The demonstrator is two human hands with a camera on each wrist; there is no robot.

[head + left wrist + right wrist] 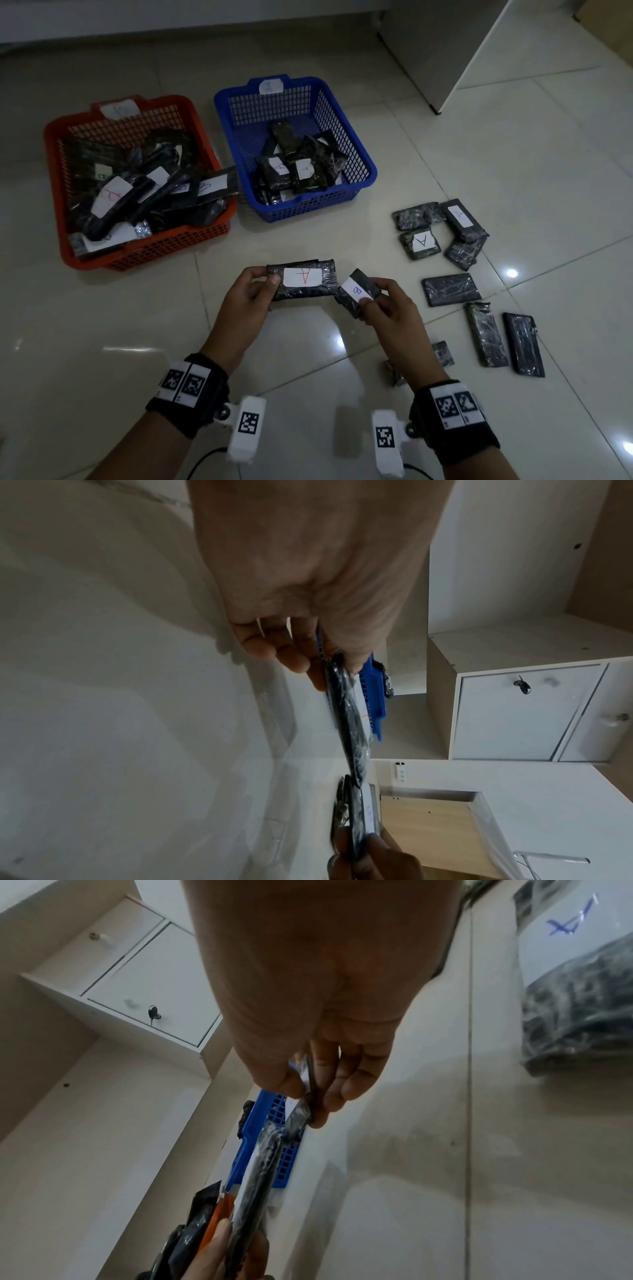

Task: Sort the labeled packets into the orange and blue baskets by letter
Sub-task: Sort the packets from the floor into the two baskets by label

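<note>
The left hand (pixel 247 294) pinches the A packet (pixel 301 280), the right hand (pixel 388 305) the B packet (pixel 358 291), both near the blue basket (pixel 363 161), where crossed drops would missort them

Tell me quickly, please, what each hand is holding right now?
Left hand: grips the A packet.
Right hand: pinches the B packet.

Orange basket (pixel 144 253) label (pixel 119 109) blurred, perhaps "B"; two small packets (pixel 442 354) partly behind right wrist.
</note>
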